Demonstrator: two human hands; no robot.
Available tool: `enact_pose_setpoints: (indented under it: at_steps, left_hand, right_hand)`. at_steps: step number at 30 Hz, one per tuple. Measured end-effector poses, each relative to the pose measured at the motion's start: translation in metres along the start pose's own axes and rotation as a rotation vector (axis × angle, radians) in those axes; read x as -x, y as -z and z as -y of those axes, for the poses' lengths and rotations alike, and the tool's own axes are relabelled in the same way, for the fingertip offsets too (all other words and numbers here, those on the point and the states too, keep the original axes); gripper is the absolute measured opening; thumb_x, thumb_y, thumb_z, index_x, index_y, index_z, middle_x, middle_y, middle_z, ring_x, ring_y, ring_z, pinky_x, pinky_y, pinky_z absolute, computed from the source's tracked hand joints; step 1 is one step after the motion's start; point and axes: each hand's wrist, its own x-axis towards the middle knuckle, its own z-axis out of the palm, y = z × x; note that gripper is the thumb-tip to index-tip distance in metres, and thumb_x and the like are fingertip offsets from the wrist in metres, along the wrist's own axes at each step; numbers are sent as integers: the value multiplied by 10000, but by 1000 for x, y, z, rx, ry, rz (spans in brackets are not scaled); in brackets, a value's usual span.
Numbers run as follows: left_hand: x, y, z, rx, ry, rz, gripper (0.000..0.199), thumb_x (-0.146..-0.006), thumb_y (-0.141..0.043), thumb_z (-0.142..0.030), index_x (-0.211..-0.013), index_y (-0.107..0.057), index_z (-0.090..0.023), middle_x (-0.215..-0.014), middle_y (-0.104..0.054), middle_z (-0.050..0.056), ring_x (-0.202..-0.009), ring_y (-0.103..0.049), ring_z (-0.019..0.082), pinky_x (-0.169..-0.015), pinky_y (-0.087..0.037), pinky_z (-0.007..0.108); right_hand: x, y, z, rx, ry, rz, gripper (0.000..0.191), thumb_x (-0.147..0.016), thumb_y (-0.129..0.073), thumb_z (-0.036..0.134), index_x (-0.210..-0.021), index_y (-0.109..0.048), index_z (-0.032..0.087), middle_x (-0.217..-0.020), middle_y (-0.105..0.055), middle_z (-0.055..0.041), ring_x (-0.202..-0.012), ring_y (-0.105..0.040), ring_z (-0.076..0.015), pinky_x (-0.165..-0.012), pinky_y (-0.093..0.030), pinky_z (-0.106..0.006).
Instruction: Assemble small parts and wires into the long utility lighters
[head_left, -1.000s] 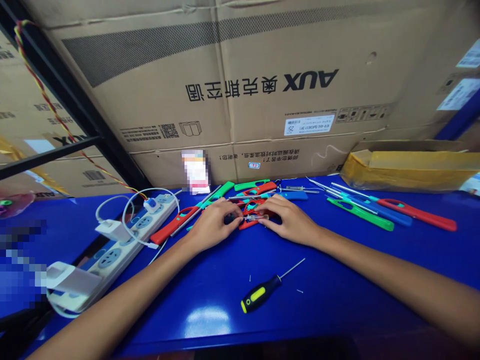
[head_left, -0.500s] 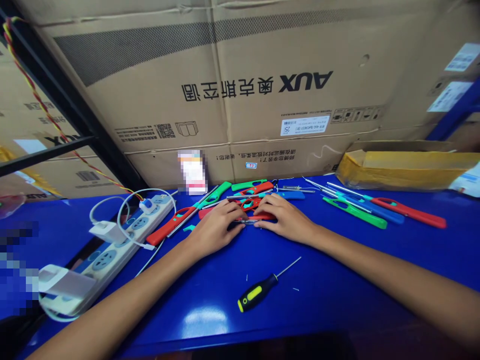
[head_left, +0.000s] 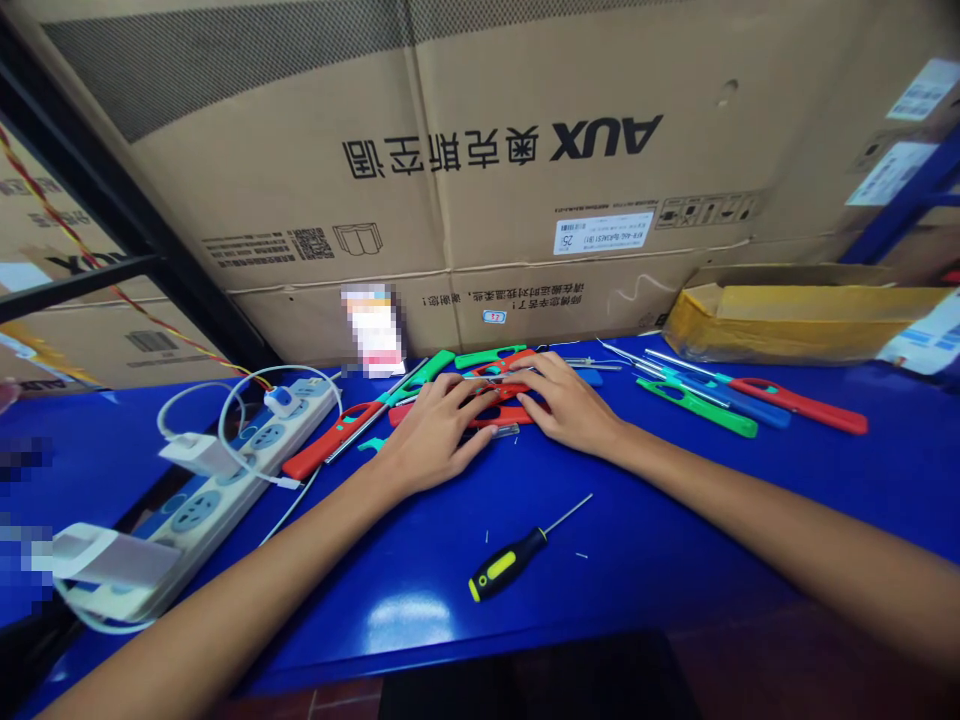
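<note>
Because the red lighter shell (head_left: 510, 417) lies under spread fingers (head_left: 457, 405), grip unconfirmed

While its long axis runs roughly left to right across the desk (head_left: 637, 550), the shell sits at the centre of a heap of red and green lighter parts (head_left: 495, 368); the hands hide which way its ends point. Left hand (head_left: 439, 430) lies over its left portion, right hand (head_left: 566, 405) over its right portion. Both are open, fingers spread, resting on top; whether either has hold cannot be told. A short metal tube (head_left: 499, 431) lies just below the shell, beside the left fingertips.

Left of the hands: a red lighter handle (head_left: 322, 452) and a long metal rod (head_left: 375, 410), both slanting up-right. Well to the right: green (head_left: 697, 408), blue (head_left: 757, 410) and red (head_left: 802, 405) lighter handles, angled down-right. Foreground: a black-and-yellow screwdriver (head_left: 506, 565), shaft pointing up-right. Farther left: a power strip (head_left: 225, 480). Behind the desk: an AUX carton (head_left: 450, 180).
</note>
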Motion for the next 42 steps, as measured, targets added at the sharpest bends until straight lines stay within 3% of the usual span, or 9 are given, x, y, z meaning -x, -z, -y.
enact_pose_setpoints:
  at_steps: [3,7,16,20,27,36,42]
  left_hand:
    - [-1,-3,1,10,0,61,479,-1106,-516,-465,-1529,-612,-259,-1555,-607,95,-1380,-507,358,-1181,-430,608]
    - [-1,-4,0,27,-21,69,481,-1124,-485,-451,-1511,-628,-203,-1519,-647,111,-1400,-513,340,-1218,-415,576]
    - [2,-5,7,138,41,-49,448,-1113,-529,-389,-1508,-612,-194,-1495,-648,134,-1364,-579,306,-1180,-471,558]
    - [1,-2,5,128,-5,24,392,-1125,-496,-367,-1454,-672,-246,-1455,-683,100,-1359,-579,302,-1187,-452,575]
    - [0,-3,-1,64,13,75,462,-1125,-481,-439,-1479,-657,-200,-1505,-654,119,-1386,-525,342,-1194,-435,600]
    - [1,-4,1,94,9,8,470,-1112,-526,-407,-1535,-590,-214,-1502,-639,148,-1392,-563,328,-1179,-464,583]
    - [3,-7,9,95,4,-181,402,-1088,-598,-320,-1477,-589,-218,-1462,-668,138,-1357,-632,304,-1105,-520,544]
  right_hand:
    - [0,-1,-2,19,-4,-16,367,-1010,-575,101,-1332,-706,220,-1396,-659,-132,-1351,-576,-299,-1171,-506,-555]
    - [3,-6,-8,51,-12,57,279,-1019,-572,120,-1216,-752,199,-1334,-705,-133,-1296,-635,-300,-1138,-532,-556]
    - [5,-7,-12,28,-51,12,422,-1012,-559,104,-1390,-682,245,-1381,-723,-98,-1314,-660,-279,-1153,-541,-561]
    - [4,-6,-9,-2,-25,29,507,-987,-553,81,-1445,-646,278,-1372,-705,-89,-1310,-641,-281,-1140,-550,-549]
    - [1,-2,-4,25,15,31,488,-1004,-508,76,-1434,-667,245,-1313,-711,-121,-1251,-632,-313,-1081,-567,-542]
    - [-2,5,-12,-24,74,92,726,-915,-486,-41,-1554,-585,290,-1518,-657,-81,-1392,-597,-284,-1173,-532,-570]
    - [-5,16,-18,-10,74,90,729,-930,-494,-52,-1557,-575,311,-1547,-638,-62,-1429,-605,-250,-1208,-533,-534]
